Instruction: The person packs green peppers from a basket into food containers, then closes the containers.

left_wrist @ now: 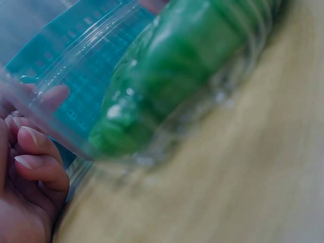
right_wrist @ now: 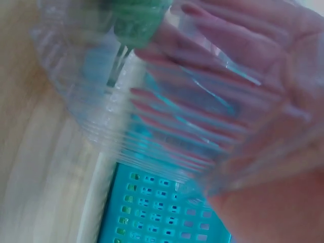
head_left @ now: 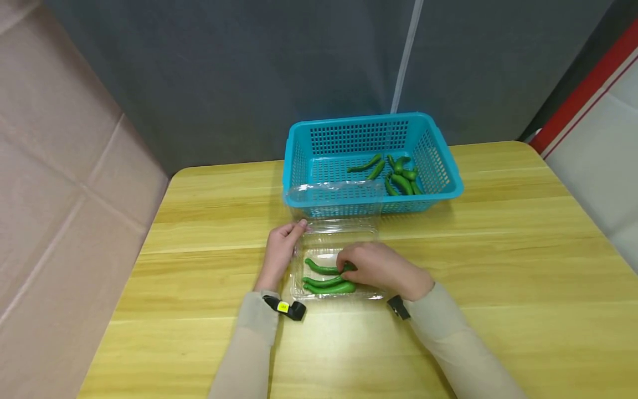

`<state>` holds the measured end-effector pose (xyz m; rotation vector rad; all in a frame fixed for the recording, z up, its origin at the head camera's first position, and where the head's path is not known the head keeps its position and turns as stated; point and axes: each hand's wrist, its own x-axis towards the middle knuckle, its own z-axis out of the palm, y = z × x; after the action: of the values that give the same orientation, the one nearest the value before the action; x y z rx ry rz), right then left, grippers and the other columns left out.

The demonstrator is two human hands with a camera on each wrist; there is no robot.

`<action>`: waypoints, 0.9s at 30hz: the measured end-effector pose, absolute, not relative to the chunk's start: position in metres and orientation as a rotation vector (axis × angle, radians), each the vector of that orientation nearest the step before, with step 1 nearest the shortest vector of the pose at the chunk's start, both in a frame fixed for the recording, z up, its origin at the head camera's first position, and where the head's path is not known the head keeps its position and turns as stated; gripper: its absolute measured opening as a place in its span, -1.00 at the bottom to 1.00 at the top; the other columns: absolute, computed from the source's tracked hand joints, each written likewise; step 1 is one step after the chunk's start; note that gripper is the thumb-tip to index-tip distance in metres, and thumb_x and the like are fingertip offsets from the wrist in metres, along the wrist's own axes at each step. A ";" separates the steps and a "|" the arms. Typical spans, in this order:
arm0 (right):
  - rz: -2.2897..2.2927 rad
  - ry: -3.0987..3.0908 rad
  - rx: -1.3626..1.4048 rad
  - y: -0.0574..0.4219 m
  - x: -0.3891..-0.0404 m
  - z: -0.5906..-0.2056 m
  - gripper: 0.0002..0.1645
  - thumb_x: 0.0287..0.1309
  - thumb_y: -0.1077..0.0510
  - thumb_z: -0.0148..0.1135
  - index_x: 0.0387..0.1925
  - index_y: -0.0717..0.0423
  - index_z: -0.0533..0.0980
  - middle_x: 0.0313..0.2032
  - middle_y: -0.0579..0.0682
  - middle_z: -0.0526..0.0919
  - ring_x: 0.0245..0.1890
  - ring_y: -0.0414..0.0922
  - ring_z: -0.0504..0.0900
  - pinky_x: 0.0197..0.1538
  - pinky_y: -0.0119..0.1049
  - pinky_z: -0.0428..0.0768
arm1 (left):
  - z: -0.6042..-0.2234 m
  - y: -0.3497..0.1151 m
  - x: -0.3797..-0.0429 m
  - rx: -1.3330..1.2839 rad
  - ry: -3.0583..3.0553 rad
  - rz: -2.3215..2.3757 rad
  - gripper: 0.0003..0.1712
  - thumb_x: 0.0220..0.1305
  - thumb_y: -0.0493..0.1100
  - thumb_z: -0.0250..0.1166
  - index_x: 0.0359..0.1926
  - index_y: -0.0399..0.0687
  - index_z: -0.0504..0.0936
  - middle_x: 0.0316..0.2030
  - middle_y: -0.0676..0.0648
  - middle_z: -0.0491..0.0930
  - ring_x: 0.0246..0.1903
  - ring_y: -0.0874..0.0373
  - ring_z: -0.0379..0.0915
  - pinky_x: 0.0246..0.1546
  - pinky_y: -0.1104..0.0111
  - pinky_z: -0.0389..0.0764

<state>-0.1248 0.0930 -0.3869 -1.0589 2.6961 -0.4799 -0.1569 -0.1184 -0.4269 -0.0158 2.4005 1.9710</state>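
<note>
A clear plastic clamshell box (head_left: 326,255) lies open on the table, several long green peppers (head_left: 331,288) side by side in it. My left hand (head_left: 280,249) grips the box's left edge, thumb on top; in the left wrist view its fingers (left_wrist: 43,169) curl outside the clear wall. Inside the box, my right hand (head_left: 376,266) pinches a green pepper (head_left: 350,266), mostly hidden under the fingers. Through the ribbed plastic, the right wrist view shows that hand (right_wrist: 243,66) blurred near a pepper end (right_wrist: 139,23).
Behind the box stands a blue perforated basket (head_left: 361,120) with several more green peppers (head_left: 401,182) in it, mostly at its right. The raised clear lid (head_left: 334,194) overlaps the basket's front wall. A grey partition (head_left: 239,83) rises behind the wooden table (head_left: 209,221).
</note>
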 end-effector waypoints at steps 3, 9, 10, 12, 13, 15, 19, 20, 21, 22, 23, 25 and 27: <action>-0.532 2.687 -1.038 0.095 -0.125 -0.384 -0.89 0.04 0.03 0.23 -0.34 -0.12 0.56 -0.34 -0.27 0.55 -0.34 -0.26 0.51 -0.22 -0.32 0.48 | -0.427 -0.118 -0.157 -0.017 2.404 1.978 -0.63 0.21 0.07 0.14 -0.33 -0.14 0.65 -0.75 -0.13 0.33 -0.88 0.33 0.07 -0.87 0.47 0.16; -0.609 2.694 -1.029 0.102 -0.126 -0.378 -0.76 0.09 0.02 0.18 -0.20 -0.02 0.56 -0.22 -0.19 0.56 -0.17 -0.17 0.53 -0.08 -0.25 0.47 | -0.427 -0.117 -0.158 -0.017 2.412 1.970 -0.63 0.20 0.09 0.14 -0.33 -0.12 0.66 -0.75 -0.19 0.31 -0.88 0.32 0.07 -0.87 0.47 0.16; -0.617 2.694 -1.021 0.103 -0.126 -0.376 -0.76 0.10 0.02 0.17 -0.19 -0.02 0.56 -0.21 -0.18 0.56 -0.16 -0.17 0.53 -0.07 -0.25 0.47 | -0.427 -0.117 -0.158 -0.015 2.411 1.969 -0.63 0.20 0.09 0.14 -0.33 -0.12 0.66 -0.74 -0.18 0.33 -0.88 0.32 0.08 -0.87 0.47 0.16; -0.626 2.701 -1.006 0.105 -0.126 -0.373 -0.74 0.12 0.01 0.16 -0.17 -0.01 0.55 -0.19 -0.19 0.56 -0.15 -0.16 0.53 -0.06 -0.24 0.46 | -0.427 -0.118 -0.158 -0.008 2.412 1.967 -0.62 0.21 0.09 0.13 -0.33 -0.12 0.65 -0.73 -0.15 0.36 -0.87 0.32 0.08 -0.87 0.46 0.17; -0.626 2.707 -0.995 0.106 -0.126 -0.371 -0.74 0.12 0.01 0.15 -0.16 -0.01 0.55 -0.18 -0.19 0.56 -0.14 -0.16 0.53 -0.05 -0.23 0.46 | -0.427 -0.117 -0.158 -0.008 2.409 1.968 -0.62 0.21 0.09 0.13 -0.33 -0.12 0.65 -0.68 -0.20 0.41 -0.87 0.32 0.08 -0.87 0.46 0.17; -0.626 2.717 -0.972 0.109 -0.126 -0.368 -0.72 0.14 -0.01 0.14 -0.14 -0.02 0.54 -0.16 -0.18 0.55 -0.12 -0.14 0.53 -0.05 -0.21 0.46 | -0.426 -0.117 -0.159 -0.007 2.408 1.967 -0.62 0.21 0.10 0.13 -0.33 -0.11 0.65 -0.56 -0.30 0.46 -0.87 0.33 0.09 -0.87 0.47 0.17; -0.622 2.740 -0.931 0.115 -0.126 -0.360 -0.69 0.15 -0.04 0.12 -0.10 -0.05 0.52 -0.12 -0.19 0.54 -0.09 -0.16 0.51 -0.02 -0.20 0.45 | -0.427 -0.118 -0.159 -0.009 2.403 1.967 -0.61 0.21 0.10 0.13 -0.32 -0.12 0.65 -0.50 -0.35 0.49 -0.87 0.33 0.09 -0.87 0.47 0.18; -0.625 2.747 -0.925 0.117 -0.126 -0.359 -0.69 0.15 -0.05 0.12 -0.10 -0.06 0.52 -0.11 -0.19 0.54 -0.09 -0.16 0.51 -0.01 -0.20 0.44 | -0.427 -0.118 -0.159 -0.008 2.403 1.966 -0.60 0.21 0.10 0.13 -0.32 -0.14 0.65 -0.50 -0.35 0.49 -0.87 0.33 0.09 -0.86 0.47 0.18; -0.629 2.755 -0.922 0.119 -0.126 -0.358 -0.69 0.14 -0.05 0.12 -0.09 -0.07 0.52 -0.10 -0.19 0.54 -0.08 -0.17 0.50 0.00 -0.21 0.44 | -0.427 -0.118 -0.159 -0.007 2.401 1.966 -0.60 0.21 0.10 0.13 -0.31 -0.15 0.65 -0.49 -0.33 0.51 -0.87 0.33 0.09 -0.86 0.47 0.18; -0.636 2.761 -0.925 0.121 -0.126 -0.356 -0.68 0.14 -0.05 0.12 -0.09 -0.06 0.51 -0.10 -0.19 0.54 -0.07 -0.17 0.50 0.00 -0.21 0.44 | -0.427 -0.118 -0.159 -0.006 2.399 1.968 -0.59 0.21 0.10 0.13 -0.31 -0.16 0.64 -0.49 -0.33 0.51 -0.87 0.33 0.10 -0.86 0.47 0.18; -0.643 2.768 -0.920 0.123 -0.126 -0.355 -0.68 0.14 -0.05 0.13 -0.09 -0.07 0.51 -0.09 -0.19 0.54 -0.07 -0.17 0.50 0.00 -0.21 0.44 | -0.427 -0.118 -0.159 -0.003 2.398 1.968 -0.58 0.21 0.10 0.12 -0.31 -0.18 0.64 -0.49 -0.32 0.51 -0.86 0.33 0.10 -0.86 0.47 0.19; -0.664 2.782 -0.919 0.128 -0.126 -0.352 -0.69 0.13 -0.04 0.14 -0.09 -0.06 0.51 -0.10 -0.18 0.54 -0.06 -0.18 0.49 0.01 -0.22 0.44 | -0.428 -0.118 -0.159 -0.003 2.393 1.968 -0.58 0.21 0.10 0.13 -0.30 -0.19 0.64 -0.52 -0.31 0.50 -0.86 0.33 0.10 -0.86 0.48 0.18; -0.685 2.791 -0.913 0.133 -0.126 -0.349 -0.68 0.13 -0.03 0.15 -0.08 -0.05 0.51 -0.10 -0.18 0.54 -0.05 -0.17 0.49 0.01 -0.21 0.43 | -0.428 -0.118 -0.158 -0.009 2.391 1.968 -0.58 0.21 0.09 0.13 -0.30 -0.19 0.64 -0.62 -0.26 0.45 -0.86 0.32 0.10 -0.86 0.47 0.17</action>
<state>-0.1257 0.1330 -0.3489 -0.9126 2.7911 -0.6850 -0.1582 -0.1185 -0.4278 -0.0086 2.3911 1.9681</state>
